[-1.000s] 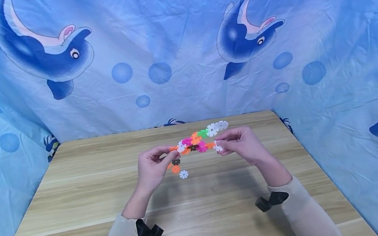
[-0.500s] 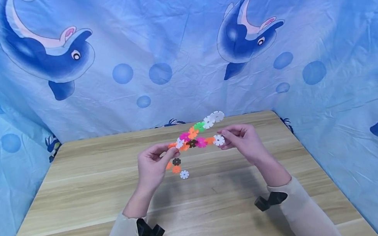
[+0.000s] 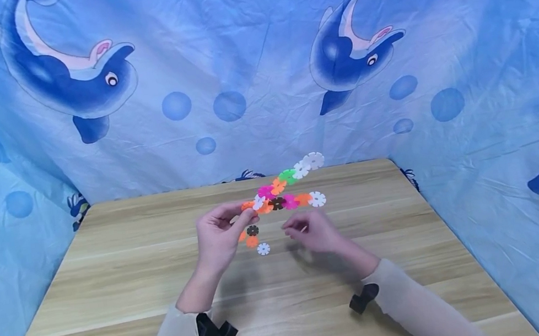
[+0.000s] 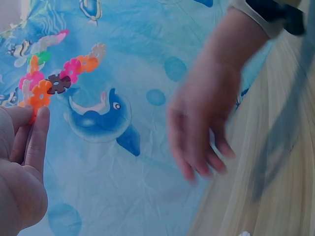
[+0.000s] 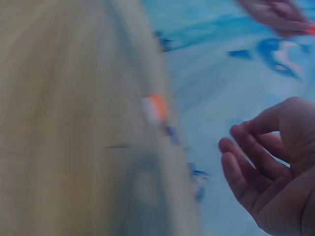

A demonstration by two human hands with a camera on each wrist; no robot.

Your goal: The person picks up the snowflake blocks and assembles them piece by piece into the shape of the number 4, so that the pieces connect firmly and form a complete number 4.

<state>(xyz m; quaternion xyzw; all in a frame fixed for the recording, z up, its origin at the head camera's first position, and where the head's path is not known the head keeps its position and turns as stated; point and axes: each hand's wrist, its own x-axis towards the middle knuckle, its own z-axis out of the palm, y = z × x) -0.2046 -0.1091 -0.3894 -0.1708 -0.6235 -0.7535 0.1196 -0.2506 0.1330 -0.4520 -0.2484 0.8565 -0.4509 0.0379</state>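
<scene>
The chain of notched discs is raised above the bench, secured at one end only. The left hand has its grip narrow, thumb and fingers pinching the chain at its orange end. The upper branch finishes in two white discs; the lower branch finishes in one.

The right hand is raised off the bench, below the lower branch. Its grip is fairly narrow, fingers curved, with nothing visible in it.

Near the left hand, the loose white disc lies on the bench, just apart from the loose brown disc and the loose orange discs. Whether these last are linked cannot be told from here.

The step in hand is probably a pickup with the right hand. For a clean result:

1. Keep the left hand steady; the unsupported branches could sag or twist at the joints.
2. Approach the loose white disc first, as it stands clear of the others.
3. Pinch it by the rim, leaving the opposite notches exposed.
4. Avoid brushing the lower branch when lifting.
</scene>
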